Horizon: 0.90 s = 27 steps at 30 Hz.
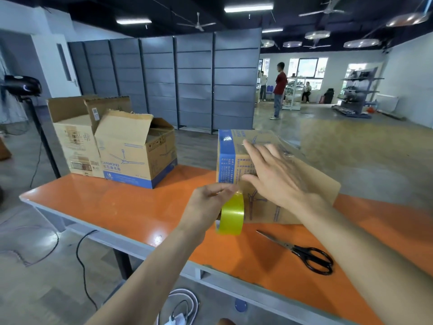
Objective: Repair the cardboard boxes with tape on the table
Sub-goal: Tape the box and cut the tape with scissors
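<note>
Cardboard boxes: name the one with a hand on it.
The box on the right, under the flat right hand. The open DIAMOND box and the open box beside it, far left, stand untouched.

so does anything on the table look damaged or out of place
Yes: the front open box at the table's far left has a ragged, torn flap edge, and the box behind it has flaps standing askew. Nothing is spilled; the scissors lie flat near the front edge.
</note>
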Available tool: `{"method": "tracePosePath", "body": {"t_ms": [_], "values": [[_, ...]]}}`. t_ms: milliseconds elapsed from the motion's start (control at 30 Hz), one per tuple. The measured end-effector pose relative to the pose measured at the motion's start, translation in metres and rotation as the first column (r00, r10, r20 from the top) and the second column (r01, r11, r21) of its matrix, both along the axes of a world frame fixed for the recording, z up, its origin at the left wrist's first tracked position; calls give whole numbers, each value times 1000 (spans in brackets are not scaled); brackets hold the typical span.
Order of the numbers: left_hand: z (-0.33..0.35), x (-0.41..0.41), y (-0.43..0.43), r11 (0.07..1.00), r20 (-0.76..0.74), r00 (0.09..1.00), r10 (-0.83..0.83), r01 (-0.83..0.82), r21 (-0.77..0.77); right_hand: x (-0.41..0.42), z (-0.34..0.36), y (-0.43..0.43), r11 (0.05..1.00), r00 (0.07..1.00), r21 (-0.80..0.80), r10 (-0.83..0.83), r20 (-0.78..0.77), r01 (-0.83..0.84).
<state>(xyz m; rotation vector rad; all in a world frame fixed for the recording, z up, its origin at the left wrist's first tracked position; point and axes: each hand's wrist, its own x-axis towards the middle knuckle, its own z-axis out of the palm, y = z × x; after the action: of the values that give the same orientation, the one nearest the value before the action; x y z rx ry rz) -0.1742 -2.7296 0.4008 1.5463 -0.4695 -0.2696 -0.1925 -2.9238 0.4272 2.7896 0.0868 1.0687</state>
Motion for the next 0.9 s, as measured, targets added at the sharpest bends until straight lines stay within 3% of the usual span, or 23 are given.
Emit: {"method": "tracePosePath", "body": {"t_ms": [167,267,367,467,700,900], "values": [[5,-1,4,993,198,978,69,-86,78,-33,1,10,1000,995,4,1,98,-2],[17,-3,3,996,238,968,82,-85,3,-55,-7,29,965,997,252,59,48,-69],[29,-4,-3,992,231,967,104,-85,-90,-73,-14,50,828,993,556,109,-35,-71],[31,-7,-8,991,220,973,75,-49,-121,-85,-14,66,573,963,814,261,-73,-93],[29,-8,-8,987,290,956,38,8,-158,-84,-32,72,439,971,888,235,32,-136],[23,1,-13,994,364,926,102,-83,-69,-83,-31,84,499,993,865,115,-3,-55]]}}
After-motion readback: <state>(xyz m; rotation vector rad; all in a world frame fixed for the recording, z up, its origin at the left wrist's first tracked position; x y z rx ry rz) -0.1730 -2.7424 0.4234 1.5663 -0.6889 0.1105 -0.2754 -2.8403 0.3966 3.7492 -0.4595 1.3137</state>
